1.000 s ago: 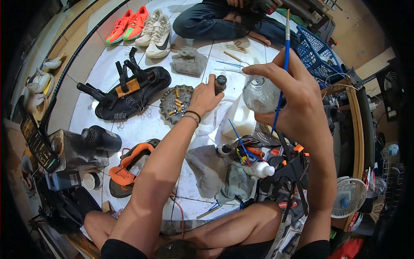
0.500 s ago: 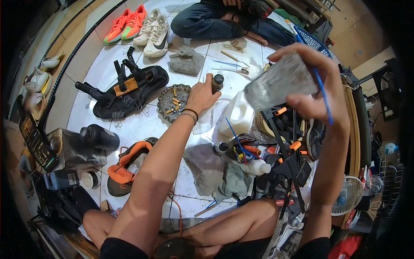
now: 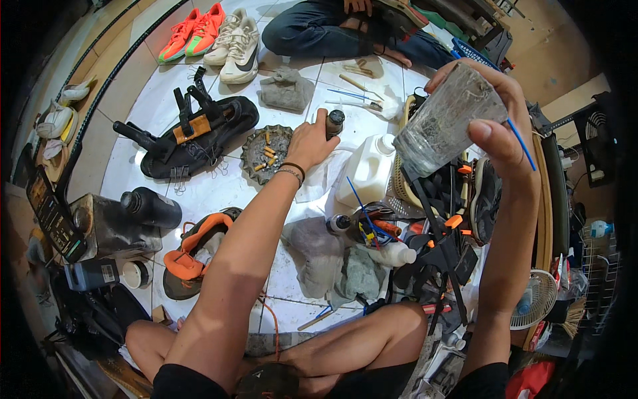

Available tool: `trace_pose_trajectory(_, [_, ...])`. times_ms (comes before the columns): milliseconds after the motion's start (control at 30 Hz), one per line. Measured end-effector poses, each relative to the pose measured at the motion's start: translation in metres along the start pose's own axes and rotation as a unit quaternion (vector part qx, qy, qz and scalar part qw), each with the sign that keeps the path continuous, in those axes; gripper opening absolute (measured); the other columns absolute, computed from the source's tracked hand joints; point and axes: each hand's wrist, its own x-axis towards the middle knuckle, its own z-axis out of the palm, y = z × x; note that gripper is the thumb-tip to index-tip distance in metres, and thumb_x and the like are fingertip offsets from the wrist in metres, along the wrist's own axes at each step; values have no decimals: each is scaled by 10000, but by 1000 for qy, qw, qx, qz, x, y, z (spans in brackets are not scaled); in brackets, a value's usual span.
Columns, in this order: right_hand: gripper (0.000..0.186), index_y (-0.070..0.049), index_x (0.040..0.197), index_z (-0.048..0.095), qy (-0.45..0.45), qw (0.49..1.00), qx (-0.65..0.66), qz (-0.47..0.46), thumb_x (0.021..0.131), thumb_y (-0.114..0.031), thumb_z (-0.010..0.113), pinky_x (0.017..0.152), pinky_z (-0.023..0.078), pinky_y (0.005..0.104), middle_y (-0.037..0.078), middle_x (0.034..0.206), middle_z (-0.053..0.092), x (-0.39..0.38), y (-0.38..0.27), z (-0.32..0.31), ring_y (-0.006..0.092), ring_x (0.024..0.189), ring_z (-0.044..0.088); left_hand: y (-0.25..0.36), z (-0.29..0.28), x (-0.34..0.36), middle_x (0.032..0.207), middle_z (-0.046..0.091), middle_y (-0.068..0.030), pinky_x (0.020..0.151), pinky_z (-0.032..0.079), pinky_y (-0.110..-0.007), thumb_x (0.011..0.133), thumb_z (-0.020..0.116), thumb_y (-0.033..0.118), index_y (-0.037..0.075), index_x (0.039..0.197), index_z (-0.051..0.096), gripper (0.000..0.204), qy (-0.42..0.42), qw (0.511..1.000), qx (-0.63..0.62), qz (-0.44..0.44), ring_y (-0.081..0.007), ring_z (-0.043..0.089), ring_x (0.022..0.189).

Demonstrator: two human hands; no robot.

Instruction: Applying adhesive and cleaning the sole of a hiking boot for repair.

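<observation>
My left hand (image 3: 311, 145) reaches forward with its fingers closed around a small dark bottle (image 3: 335, 124) standing on the tiles. Raised at the right, my right hand (image 3: 500, 123) grips a cloudy clear cup (image 3: 448, 118), which is tilted. A thin blue stick (image 3: 521, 143) is also in that hand, partly hidden behind the fingers. Beside my left wrist is a round ashtray (image 3: 251, 158) with several cigarette butts. A white jug (image 3: 364, 176) stands below the raised cup.
A black sandal (image 3: 226, 126) with clamps lies left, near an orange-lined shoe (image 3: 181, 269). Grey cloths (image 3: 312, 256), a white bottle (image 3: 397, 255) and a basket of clamps and shoes (image 3: 407, 189) lie nearer me. Another person's crossed legs (image 3: 312, 33) are at the far side.
My right hand has carried the cup slightly to the right, and the blue stick has shifted with it. My left hand stays on the small bottle.
</observation>
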Motion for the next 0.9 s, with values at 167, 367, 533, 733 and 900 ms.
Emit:
trace_pose_trajectory(167, [612,46,1092,647,16,1000,15,1,668,-372,790,747,497,260,57,896,656,2,1,6,126,826,625,-1,-1,-2,880,656,-296,874,464,-519,812,655,341,46,1233,359,593,-3,1000,-4,-5,-463,616,894])
trace_pose_trajectory(367, [570,22,1082,676,38,954,-297,0,653,-324,825,826,536,330,171,955,717,49,105,13,260,877,698,-7,1,-2,870,659,-295,871,466,-525,798,657,335,36,1250,353,622,7,1000,10,6,-472,622,869])
trace_pose_trajectory(533, [629,3,1106,689,-129,905,-378,146,591,-308,870,882,536,384,207,1025,707,68,241,47,347,949,685,-5,9,5,859,653,-322,811,497,-551,794,643,332,38,1270,345,634,31,999,4,27,-502,636,829])
trace_pose_trajectory(733, [682,-2,1139,681,-148,898,-362,200,560,-294,891,921,528,382,212,1119,683,67,272,74,354,1032,660,-9,7,8,902,663,-290,821,503,-529,782,681,368,39,1256,372,654,27,999,10,27,-470,647,863])
trace_pose_trajectory(900, [684,-3,1129,688,-153,909,-347,174,555,-314,894,934,519,379,219,1102,688,64,271,76,358,1036,659,-11,10,16,1029,671,-251,838,510,-490,739,772,365,57,1218,414,673,26,999,27,22,-428,655,942])
